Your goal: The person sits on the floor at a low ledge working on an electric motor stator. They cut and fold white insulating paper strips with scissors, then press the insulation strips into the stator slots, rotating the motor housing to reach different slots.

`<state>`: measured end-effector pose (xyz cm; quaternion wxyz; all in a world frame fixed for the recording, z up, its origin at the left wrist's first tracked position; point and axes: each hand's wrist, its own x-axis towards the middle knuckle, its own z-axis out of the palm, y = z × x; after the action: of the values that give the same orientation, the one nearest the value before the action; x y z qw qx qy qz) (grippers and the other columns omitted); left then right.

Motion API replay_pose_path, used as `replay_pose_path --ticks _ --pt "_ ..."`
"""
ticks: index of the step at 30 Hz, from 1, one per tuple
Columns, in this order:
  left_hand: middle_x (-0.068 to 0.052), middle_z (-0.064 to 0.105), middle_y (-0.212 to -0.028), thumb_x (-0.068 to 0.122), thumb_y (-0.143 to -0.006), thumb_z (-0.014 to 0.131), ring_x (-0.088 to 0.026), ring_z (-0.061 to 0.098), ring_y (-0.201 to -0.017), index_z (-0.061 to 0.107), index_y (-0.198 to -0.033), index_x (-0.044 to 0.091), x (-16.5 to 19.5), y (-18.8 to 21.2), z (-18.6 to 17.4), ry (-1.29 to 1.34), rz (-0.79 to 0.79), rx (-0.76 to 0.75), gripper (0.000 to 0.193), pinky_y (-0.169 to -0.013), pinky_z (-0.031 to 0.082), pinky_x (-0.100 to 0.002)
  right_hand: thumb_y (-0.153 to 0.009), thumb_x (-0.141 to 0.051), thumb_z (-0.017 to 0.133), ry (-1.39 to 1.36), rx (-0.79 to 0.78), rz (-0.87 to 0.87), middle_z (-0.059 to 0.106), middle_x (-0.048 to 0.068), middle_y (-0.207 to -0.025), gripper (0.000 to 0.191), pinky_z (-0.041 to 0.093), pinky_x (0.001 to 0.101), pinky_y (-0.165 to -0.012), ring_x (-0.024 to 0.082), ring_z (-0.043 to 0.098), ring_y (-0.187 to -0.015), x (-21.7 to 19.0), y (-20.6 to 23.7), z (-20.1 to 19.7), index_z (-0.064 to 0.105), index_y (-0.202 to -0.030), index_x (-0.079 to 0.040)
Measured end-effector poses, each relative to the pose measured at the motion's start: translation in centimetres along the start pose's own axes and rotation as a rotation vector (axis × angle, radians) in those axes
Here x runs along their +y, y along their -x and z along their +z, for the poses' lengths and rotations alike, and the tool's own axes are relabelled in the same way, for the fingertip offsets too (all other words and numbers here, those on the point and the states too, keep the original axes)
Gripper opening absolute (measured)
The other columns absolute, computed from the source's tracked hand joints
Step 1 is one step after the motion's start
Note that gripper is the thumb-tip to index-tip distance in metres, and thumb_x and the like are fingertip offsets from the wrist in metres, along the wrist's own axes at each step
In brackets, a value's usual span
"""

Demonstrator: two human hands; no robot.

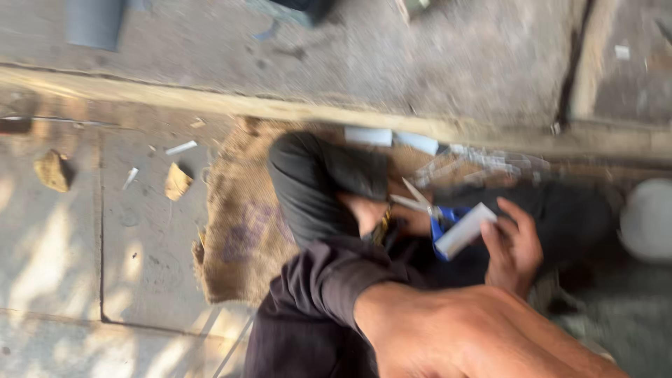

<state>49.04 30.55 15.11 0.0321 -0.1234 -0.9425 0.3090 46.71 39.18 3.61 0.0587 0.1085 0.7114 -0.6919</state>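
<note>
The view is blurred. My right hand reaches out from a bare forearm and a rolled dark sleeve, and its thumb and fingers close on a small white oblong piece. Scissors with blue handles lie right against that piece, blades pointing up and left. A patch of bare skin with a band beside it sits at the blade tips, next to a bent limb in black cloth. The blur hides whether that skin is my left hand.
A brown burlap sack lies on the stone paving. Stone chunks and small white scraps lie to the left. A wooden beam crosses the back, with white and clear items along it. A pale round object sits at the right edge.
</note>
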Motion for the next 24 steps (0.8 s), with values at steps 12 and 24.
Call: replay_pose_path --ticks 12,24 --pt "-0.024 0.061 -0.128 0.031 -0.091 0.072 -0.031 0.057 -0.125 0.062 -0.127 -0.01 -4.7 0.1 2.5 -0.365 -0.185 0.356 0.056 -0.105 0.049 -0.045 -0.099 -0.003 0.069 0.01 -0.058 0.009 0.071 0.013 -0.095 0.048 0.053 0.0251 -0.075 0.013 0.065 -0.08 0.2 -0.1 0.8 0.053 -0.143 0.004" --pt "-0.013 0.069 -0.109 0.028 -0.104 0.066 -0.019 0.065 -0.104 0.069 -0.12 -0.002 -19.7 0.8 6.2 1.946 0.628 0.599 0.034 -0.093 0.053 -0.035 -0.098 -0.002 0.069 0.051 -0.104 0.066 0.072 0.012 -0.098 0.045 0.053 0.0249 -0.074 0.012 0.065 -0.081 0.2 -0.6 1.1 0.055 -0.14 0.004"
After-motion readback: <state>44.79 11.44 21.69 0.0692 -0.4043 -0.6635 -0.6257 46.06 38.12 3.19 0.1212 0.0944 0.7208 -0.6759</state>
